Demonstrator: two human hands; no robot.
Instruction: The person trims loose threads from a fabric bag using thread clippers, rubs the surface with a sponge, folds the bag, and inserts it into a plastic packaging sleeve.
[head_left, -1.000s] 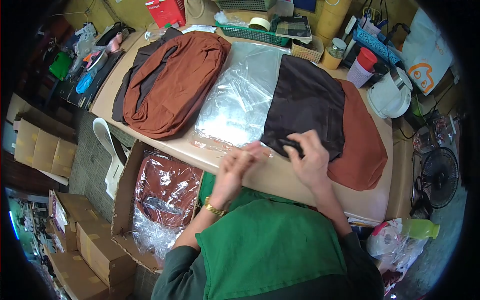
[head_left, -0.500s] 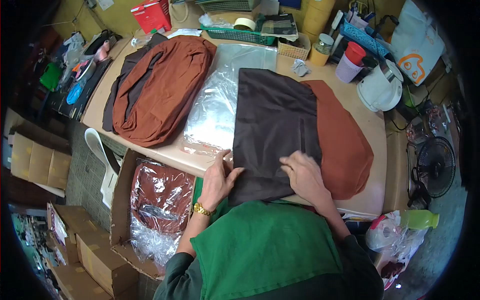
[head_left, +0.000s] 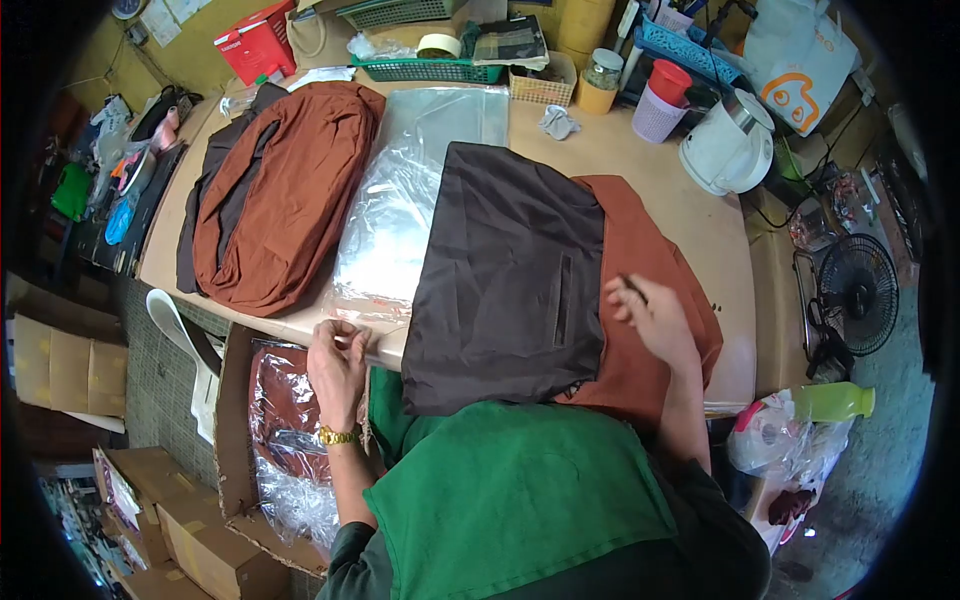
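Note:
A dark brown fabric piece (head_left: 500, 270) with a narrow welt-like slot lies on the table in front of me, joined or overlapped on its right by rust-brown fabric (head_left: 650, 240). My left hand (head_left: 338, 365), with a gold watch (head_left: 338, 436) on the wrist, is at the table's front edge, left of the dark fabric and apart from it. Its thumb and fingers are pinched; what they hold, if anything, is too small to see. Over the rust-brown fabric, my right hand (head_left: 655, 322) is closed around a small dark object (head_left: 632, 290), mostly hidden by the fingers.
Another rust-brown and dark fabric piece (head_left: 285, 200) lies left on the table (head_left: 725, 290), beside clear plastic bags (head_left: 400, 190). Baskets, cups (head_left: 662, 105) and a white kettle (head_left: 728, 145) stand behind. An open cardboard box (head_left: 232, 440) holds bagged items below left.
My left hand has moved left off the dark fabric, fingers now pinched. My right hand has moved right onto the rust-brown fabric, a small dark object now showing. The fabric has shifted and tilted.

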